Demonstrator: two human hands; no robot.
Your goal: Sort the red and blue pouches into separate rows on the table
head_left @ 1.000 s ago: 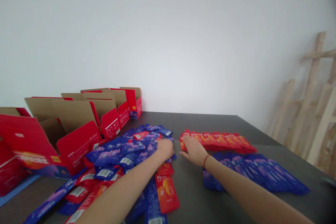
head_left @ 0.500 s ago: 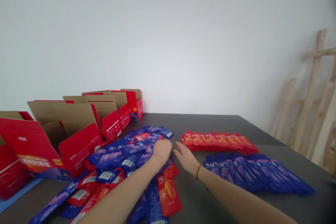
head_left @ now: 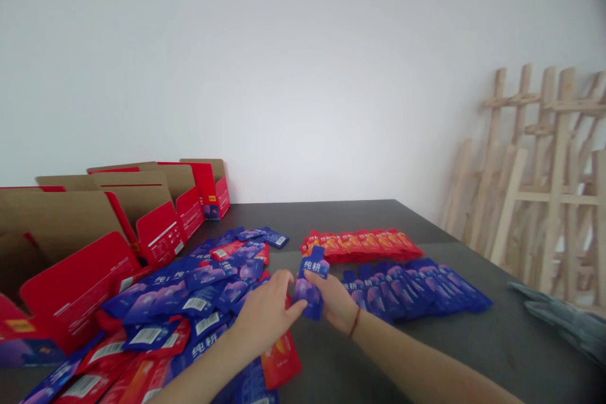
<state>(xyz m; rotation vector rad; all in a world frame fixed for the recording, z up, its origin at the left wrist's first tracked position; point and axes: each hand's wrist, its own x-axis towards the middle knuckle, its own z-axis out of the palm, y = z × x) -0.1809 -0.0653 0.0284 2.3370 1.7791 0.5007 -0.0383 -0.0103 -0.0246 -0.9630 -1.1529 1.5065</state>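
A blue pouch [head_left: 310,290] with white characters stands tilted above the table, gripped near its right edge by my right hand [head_left: 334,300]. My left hand [head_left: 267,306] is just left of that pouch, thumb and fingers apart, holding nothing I can see. Under and beyond the left hand spreads a mixed pile of blue pouches [head_left: 208,274] and red pouches [head_left: 279,360]. To the right, overlapping blue pouches lie in a row [head_left: 407,290]. Behind them runs a row of red pouches [head_left: 362,245].
Open red cardboard boxes [head_left: 85,278] line the left side, with another box [head_left: 208,189] at the far end. The dark table [head_left: 341,214] meets a white wall. Wooden easels [head_left: 553,183] stand at right, and a grey folded thing [head_left: 563,315] lies at the right edge.
A blue pouch is now in my right hand; before, that hand was empty beside the pile. My left hand has drawn nearer and opened. The view has turned to the right.
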